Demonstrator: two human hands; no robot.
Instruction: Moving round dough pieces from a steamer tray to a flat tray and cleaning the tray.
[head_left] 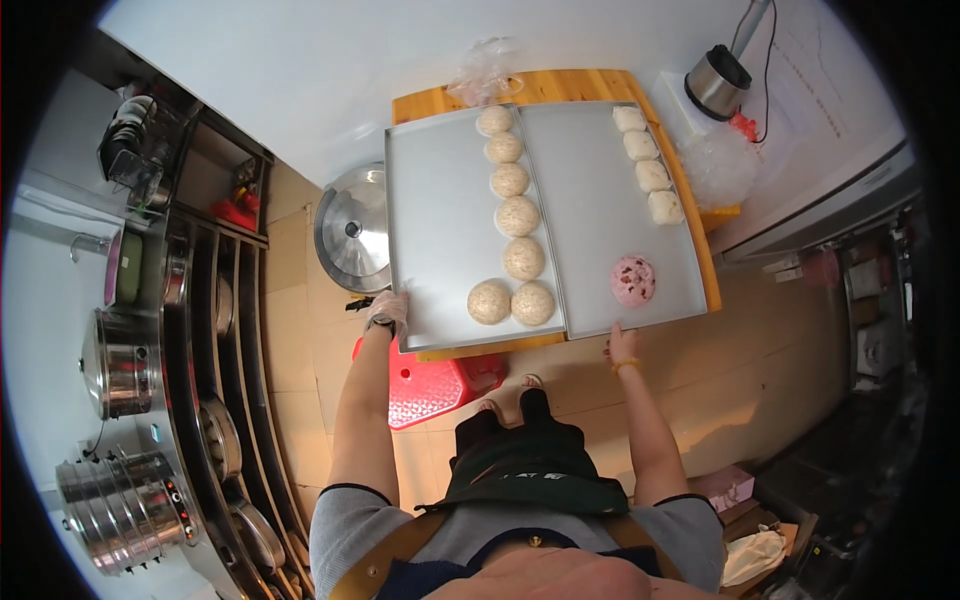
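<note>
Two grey metal trays lie side by side on a wooden table. On the left tray (440, 210), a column of round, speckled beige dough buns (517, 216) ends in a pair at the near end. The right tray (590, 200) holds several white, squarish dough pieces (647, 146) along its far right side and one pink round bun (633, 281) with dark red bits near the front. My left hand (388, 312), in a clear plastic glove, grips the left tray's near left edge. At the right tray's front rim, my right hand (622, 346) holds the edge, its fingers partly hidden.
Under the table's front left stands a red plastic stool (430, 388). A large round metal lid or pan (355, 228) is left of the table. Steel shelving with a stockpot (118, 365) and stacked steamers (125, 510) runs along the left. A clear plastic bag (487, 72) lies behind the trays.
</note>
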